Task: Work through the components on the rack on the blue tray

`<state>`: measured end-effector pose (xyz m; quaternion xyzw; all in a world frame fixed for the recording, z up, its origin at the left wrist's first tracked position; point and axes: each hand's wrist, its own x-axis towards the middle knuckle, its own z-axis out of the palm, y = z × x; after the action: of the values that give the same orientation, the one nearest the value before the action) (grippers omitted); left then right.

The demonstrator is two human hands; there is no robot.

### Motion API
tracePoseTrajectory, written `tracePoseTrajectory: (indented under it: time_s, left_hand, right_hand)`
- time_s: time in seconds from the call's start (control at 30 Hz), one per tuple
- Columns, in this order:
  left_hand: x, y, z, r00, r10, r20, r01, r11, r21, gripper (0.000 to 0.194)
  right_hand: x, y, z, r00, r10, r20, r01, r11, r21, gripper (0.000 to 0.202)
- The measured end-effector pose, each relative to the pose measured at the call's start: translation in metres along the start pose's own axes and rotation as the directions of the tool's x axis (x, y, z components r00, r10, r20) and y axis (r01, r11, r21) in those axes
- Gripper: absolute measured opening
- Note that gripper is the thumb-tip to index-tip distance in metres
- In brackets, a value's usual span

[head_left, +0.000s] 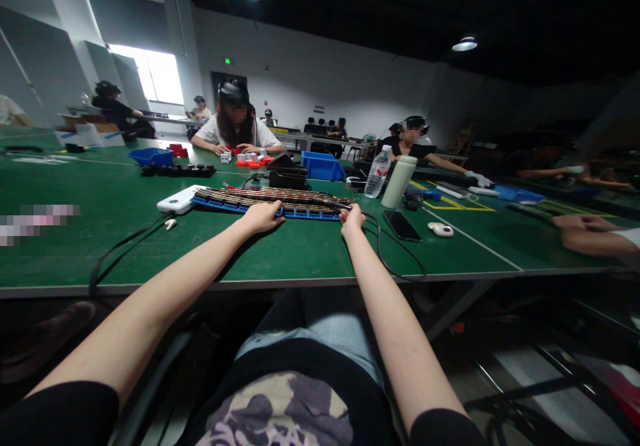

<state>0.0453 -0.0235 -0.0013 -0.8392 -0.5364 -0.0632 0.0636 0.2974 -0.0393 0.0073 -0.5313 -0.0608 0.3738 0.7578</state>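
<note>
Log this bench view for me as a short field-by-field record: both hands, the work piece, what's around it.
left hand: fingers on the near edge of the blue-edged wired assembly
right hand: fingers closed on a black corded tool
work piece: blue-edged wired assembly, lying lengthwise across the green table
left side: white device, single earbud
right side: clear bottle and pale green flask, both upright; phone lying flat; earbud case
tool tip contact: cannot tell

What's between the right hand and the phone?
Black cable, in loose curves on the green table, between the right hand and the phone. Shows in the head view.
</note>
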Motion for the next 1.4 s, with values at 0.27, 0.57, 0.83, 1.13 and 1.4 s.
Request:
tracePoseTrajectory:
  time_s: [0.27, 0.57, 0.83, 1.13, 1.4]
  left_hand:
    - [-0.0019, 0.0022, -0.0039, 1.0, 0.002, 0.019, -0.002, 1.0, 0.003, 0.054]
    - [-0.0019, 0.0014, -0.0029, 1.0, 0.009, 0.017, -0.009, 1.0, 0.008, 0.053]
    - [-0.0029, 0.0024, -0.0031, 1.0, 0.006, 0.004, -0.006, 1.0, 0.009, 0.051]
    - [-0.0035, 0.0032, -0.0037, 1.0, 0.003, 0.01, -0.003, 1.0, 0.004, 0.051]
    - [-0.0021, 0.0016, -0.0024, 1.0, 0.007, 0.008, -0.007, 1.0, -0.011, 0.051]
  right_hand:
    - [0.0005, 0.0007, 0.0002, 1.0, -0.001, 0.001, 0.001, 1.0, -0.003, 0.023]
    - [0.002, 0.0008, -0.0001, 1.0, 0.006, 0.003, -0.006, 1.0, 0.001, 0.02]
    - [0.0016, 0.001, 0.0002, 1.0, -0.004, 0.005, 0.004, 1.0, -0.023, 0.02]
    - [-0.0001, 0.0001, 0.0003, 1.0, 0.004, -0.001, -0.005, 1.0, -0.002, 0.021]
    - [-0.0005, 0.0002, 0.0002, 1.0, -0.001, 0.0, 0.001, 1.0, -0.003, 0.025]
